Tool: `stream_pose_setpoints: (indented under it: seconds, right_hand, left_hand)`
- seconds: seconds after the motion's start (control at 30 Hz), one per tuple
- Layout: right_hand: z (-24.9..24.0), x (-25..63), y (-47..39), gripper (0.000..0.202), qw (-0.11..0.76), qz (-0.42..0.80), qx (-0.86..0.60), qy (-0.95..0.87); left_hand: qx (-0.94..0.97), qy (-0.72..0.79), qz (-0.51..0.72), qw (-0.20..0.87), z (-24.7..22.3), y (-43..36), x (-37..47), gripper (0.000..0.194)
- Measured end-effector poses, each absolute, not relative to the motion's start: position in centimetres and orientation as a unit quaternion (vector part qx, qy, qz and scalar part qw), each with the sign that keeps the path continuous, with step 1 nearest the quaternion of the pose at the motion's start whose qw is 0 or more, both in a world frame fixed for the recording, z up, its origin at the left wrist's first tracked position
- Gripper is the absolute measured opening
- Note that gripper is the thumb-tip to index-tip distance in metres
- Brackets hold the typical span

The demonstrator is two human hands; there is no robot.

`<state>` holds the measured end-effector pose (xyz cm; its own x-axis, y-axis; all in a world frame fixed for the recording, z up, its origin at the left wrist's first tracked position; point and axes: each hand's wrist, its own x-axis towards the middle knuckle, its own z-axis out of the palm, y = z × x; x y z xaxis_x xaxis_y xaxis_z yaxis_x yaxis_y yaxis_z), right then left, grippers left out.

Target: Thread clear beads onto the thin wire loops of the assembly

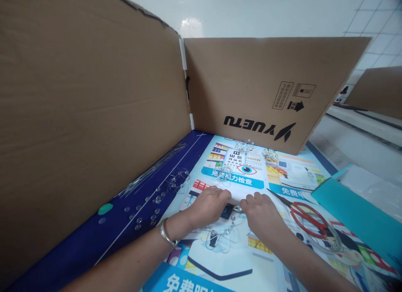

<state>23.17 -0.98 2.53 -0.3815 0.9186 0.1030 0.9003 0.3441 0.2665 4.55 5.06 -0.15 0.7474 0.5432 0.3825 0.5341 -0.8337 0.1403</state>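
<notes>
Head view shows our left hand (210,206) and right hand (259,210) with fingers curled, pinching a beaded wire piece (226,232) that trails just below them, scissors (294,207) right of our right hand, loose beads (157,199) left of our left.

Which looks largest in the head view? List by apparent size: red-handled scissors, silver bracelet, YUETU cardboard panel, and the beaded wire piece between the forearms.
Largest to smallest:
1. YUETU cardboard panel
2. Red-handled scissors
3. Beaded wire piece, judged by its visible spread
4. Silver bracelet
</notes>
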Motion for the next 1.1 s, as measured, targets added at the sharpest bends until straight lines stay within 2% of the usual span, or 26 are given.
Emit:
stream_pose_setpoints:
  seconds: [0.63,1.1]
  right_hand:
    - [2.1,23.5,-1.0,0.019,0.017,0.143,0.547,0.825]
    - [1.5,25.7,-0.1,0.015,-0.015,0.135,0.538,0.832]
  left_hand:
    - [0.938,0.28,0.202,0.001,0.0,5.0,4.6,0.009]
    - [0.906,0.273,0.276,0.168,0.3,5.8,4.0,0.012]
